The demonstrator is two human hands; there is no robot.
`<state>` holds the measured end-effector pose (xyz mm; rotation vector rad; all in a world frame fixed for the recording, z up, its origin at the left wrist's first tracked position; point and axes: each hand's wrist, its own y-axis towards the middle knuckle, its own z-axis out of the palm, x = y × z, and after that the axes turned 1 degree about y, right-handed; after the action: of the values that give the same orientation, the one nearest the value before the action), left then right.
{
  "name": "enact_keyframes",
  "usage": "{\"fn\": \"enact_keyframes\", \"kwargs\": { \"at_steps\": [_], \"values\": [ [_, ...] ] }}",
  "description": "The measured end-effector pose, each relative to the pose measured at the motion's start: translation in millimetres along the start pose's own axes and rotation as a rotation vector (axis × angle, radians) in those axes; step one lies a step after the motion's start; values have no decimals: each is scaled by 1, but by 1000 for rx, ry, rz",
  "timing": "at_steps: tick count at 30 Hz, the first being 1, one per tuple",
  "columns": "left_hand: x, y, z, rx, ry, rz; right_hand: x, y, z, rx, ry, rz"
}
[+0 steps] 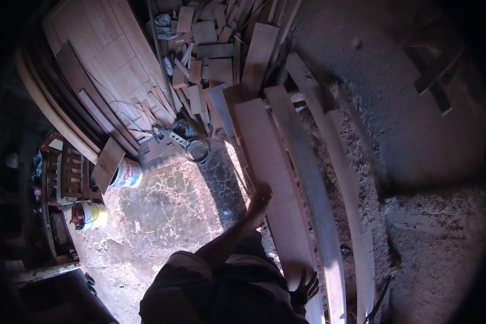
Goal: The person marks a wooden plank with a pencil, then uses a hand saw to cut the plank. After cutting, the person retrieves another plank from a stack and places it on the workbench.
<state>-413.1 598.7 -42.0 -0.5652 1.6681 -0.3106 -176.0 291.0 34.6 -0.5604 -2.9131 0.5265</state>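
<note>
A long, wide, reddish-brown plank [270, 151] runs from the upper middle down to the lower edge, on my right side. My left hand [260, 198] is closed on its left edge, about halfway along; the fingertips are in shadow. Lower down, my right hand [306, 289] has its fingers spread, resting on or just over the same plank close to my body. Beside the plank on the right lies a narrower greyish plank [308, 173], and past it a long pale one [340, 167].
Wood offcuts [218, 70] are heaped at the far end. Large panels [102, 43] and boards lean at the far left. A white bucket [127, 174], a yellow-white bucket [92, 215] and a power strip with coiled cable [179, 139] stand or lie on the cracked floor [162, 216].
</note>
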Motion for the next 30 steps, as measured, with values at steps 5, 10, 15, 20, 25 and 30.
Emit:
{"fn": "enact_keyframes", "kwargs": {
  "at_steps": [5,10,15,20,25,30],
  "values": [
    [7,4,15,-28,4,133,-21,3,23,-100,-58,-26],
    [3,3,18,10,80,165,-37,3,32,-144,-68,-56],
    [3,1,17,-59,133,55,-32,-1,22,-132,-73,-88],
    [47,33,4,106,-90,130,-15,-8,12,-44,5,-24],
    [21,52,-6,-466,923,802,-8,-26,7,-157,268,-27],
    [-13,-46,60,267,816,1475,-13,-90,26,-351,475,118]
  ]
}}
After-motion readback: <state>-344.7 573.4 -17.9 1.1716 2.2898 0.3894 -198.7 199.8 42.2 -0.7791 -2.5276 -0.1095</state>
